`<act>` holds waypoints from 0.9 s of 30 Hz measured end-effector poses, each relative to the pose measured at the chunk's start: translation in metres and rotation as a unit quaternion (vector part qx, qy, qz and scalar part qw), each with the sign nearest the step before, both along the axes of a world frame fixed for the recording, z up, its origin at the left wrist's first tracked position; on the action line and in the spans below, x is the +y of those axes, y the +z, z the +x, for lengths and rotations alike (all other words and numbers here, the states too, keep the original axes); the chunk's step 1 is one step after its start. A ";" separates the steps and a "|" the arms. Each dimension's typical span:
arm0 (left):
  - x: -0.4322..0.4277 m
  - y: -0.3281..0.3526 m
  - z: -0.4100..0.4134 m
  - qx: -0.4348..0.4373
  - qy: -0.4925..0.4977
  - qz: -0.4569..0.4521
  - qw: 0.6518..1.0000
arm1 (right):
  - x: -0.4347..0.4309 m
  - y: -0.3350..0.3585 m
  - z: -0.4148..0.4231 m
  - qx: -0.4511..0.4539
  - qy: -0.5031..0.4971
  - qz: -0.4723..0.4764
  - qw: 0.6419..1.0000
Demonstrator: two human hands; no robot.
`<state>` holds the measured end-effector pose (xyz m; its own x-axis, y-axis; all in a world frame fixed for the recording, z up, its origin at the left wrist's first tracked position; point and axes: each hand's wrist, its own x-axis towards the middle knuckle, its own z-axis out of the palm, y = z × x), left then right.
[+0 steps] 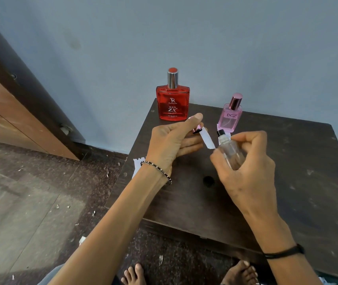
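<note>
My right hand (246, 167) grips a small clear glass spray bottle (230, 153) with a black nozzle, its cap off, tilted up and left. My left hand (172, 142) pinches a white paper strip (207, 139) and a pink metallic cap (197, 129) between thumb and fingers, the strip's end just left of the nozzle. Both hands hover above a dark wooden table (287, 182). A red perfume bottle (173, 101) with a silver cap stands at the table's far left corner. A pink perfume bottle (229, 118) marked DGZ stands to its right.
White paper scraps (138, 166) lie at the table's left edge under my left wrist. A small dark round spot (208, 180) marks the tabletop. A blue wall rises behind the table. A wooden door (9, 112) stands at left. Bare feet (184, 274) show on the littered floor.
</note>
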<state>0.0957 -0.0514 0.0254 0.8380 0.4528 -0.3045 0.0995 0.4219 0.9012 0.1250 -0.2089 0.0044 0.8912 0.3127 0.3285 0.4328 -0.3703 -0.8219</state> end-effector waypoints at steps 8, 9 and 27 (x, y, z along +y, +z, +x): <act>0.001 -0.002 0.003 0.009 -0.003 0.053 0.999 | -0.005 0.005 0.006 0.140 0.038 0.166 0.975; 0.001 -0.002 0.003 0.013 -0.001 0.057 0.998 | -0.005 0.006 0.007 0.143 0.046 0.177 0.973; 0.000 -0.006 0.006 -0.007 -0.009 0.040 0.999 | -0.003 0.008 0.006 0.168 0.047 0.132 0.976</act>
